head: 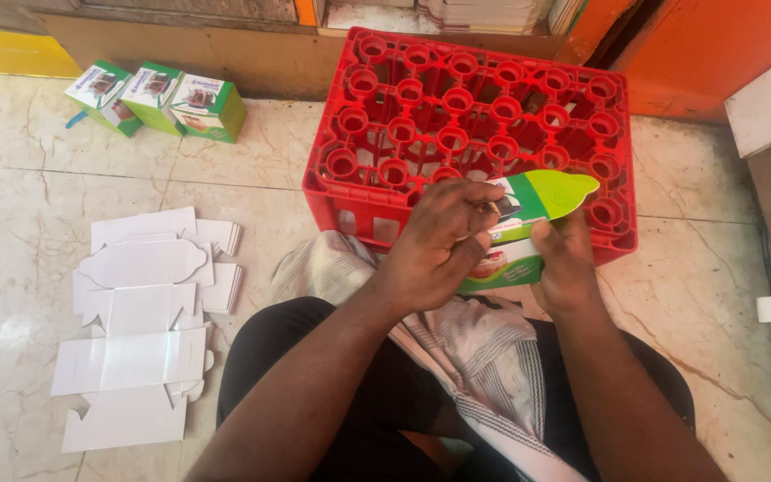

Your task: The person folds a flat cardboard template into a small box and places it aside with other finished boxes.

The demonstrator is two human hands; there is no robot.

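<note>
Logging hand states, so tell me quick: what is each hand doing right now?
Left hand: closed on the green and white carton, fingers over its front.
Right hand: gripping the same carton's right side.

A red plastic bottle crate [470,125] sits upside down on a marble floor [11,196]. Three folded green and white boxes [158,98] stand by the wall. Flat white cardboard blanks [140,326] lie spread to the left.

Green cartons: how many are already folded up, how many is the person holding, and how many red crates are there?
Finished green and white cartons on the floor: 3
Green carton in the hands, held by left hand and right hand: 1
Red crate: 1
Total: 5
The stack of flat white blanks is too overlapped to count.
</note>
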